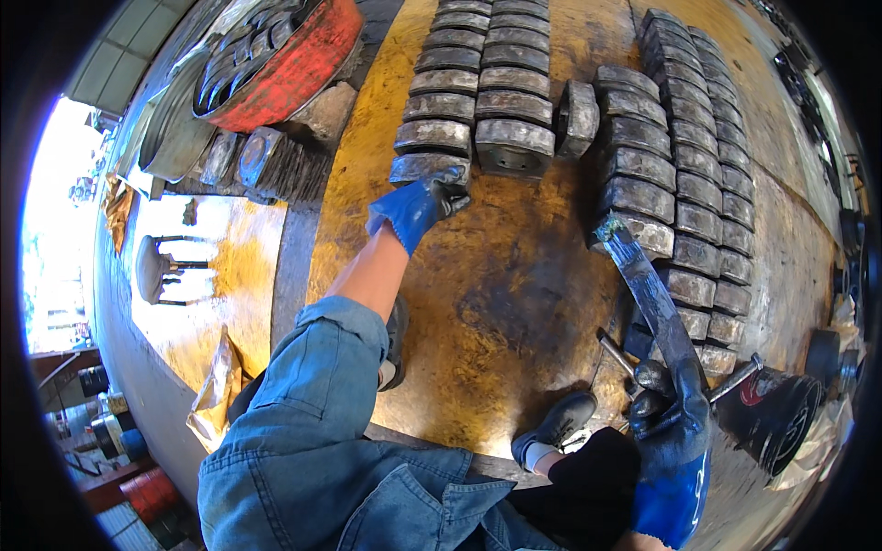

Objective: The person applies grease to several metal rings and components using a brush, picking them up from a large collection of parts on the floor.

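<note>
My left hand, in a blue rubber glove, is at the near end of the left row of curved metal blocks. Its blackened fingers are closed on the edge of the nearest block. My right hand, in a blue glove smeared black, is wrapped round a long flat stick. The stick slants up and to the left, coated in dark grease, with a greenish clump on its tip. That tip is beside the front of a right-hand row of blocks; whether it touches them I cannot tell.
One block stands turned between the rows. A black bucket sits at the lower right, near a metal rod. At the upper left, a red round container holds more blocks. A stool stands left; my shoe is below.
</note>
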Motion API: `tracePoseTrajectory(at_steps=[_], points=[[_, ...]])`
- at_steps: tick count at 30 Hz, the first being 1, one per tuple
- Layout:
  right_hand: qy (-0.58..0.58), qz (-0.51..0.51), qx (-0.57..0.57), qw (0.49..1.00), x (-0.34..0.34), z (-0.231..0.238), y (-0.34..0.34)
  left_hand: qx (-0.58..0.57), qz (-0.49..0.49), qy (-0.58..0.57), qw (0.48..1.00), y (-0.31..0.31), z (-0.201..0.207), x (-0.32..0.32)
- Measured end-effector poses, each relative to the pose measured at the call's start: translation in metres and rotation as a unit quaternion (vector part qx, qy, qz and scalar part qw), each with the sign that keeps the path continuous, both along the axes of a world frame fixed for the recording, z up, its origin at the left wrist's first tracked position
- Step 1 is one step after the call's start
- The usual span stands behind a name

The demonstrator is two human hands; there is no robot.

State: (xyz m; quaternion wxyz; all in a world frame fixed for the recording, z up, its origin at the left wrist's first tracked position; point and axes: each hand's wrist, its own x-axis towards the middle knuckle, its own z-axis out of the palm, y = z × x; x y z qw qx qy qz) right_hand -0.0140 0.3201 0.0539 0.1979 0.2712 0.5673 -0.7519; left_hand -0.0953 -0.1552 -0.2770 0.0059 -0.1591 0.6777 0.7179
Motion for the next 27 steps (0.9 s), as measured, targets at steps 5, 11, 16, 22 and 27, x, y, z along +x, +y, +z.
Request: tracePoseTrajectory(at_steps=[5,11,16,22,27], points=[[-0.007,0.016,-0.039,0.999,-0.002,0.01,0.0,0.055,0.017,-0.02,0.998,0.001,-0.002,0.007],[0.02,0.029,-0.025,0.999,0.006,0.034,-0.008,0.258,0.244,-0.15,0.923,0.026,-0.005,0.015],[0.044,0.042,-0.046,0.997,0.01,0.042,-0.008,0.295,0.186,-0.241,0.906,0.047,-0.006,0.025],[0.09,0.061,-0.141,0.984,0.009,0.041,0.003,0.24,0.185,-0.274,0.913,0.055,0.057,0.052],[0.121,0.039,-0.162,0.979,0.005,0.055,0.012,0.281,0.126,-0.14,0.941,0.038,0.166,0.064]])
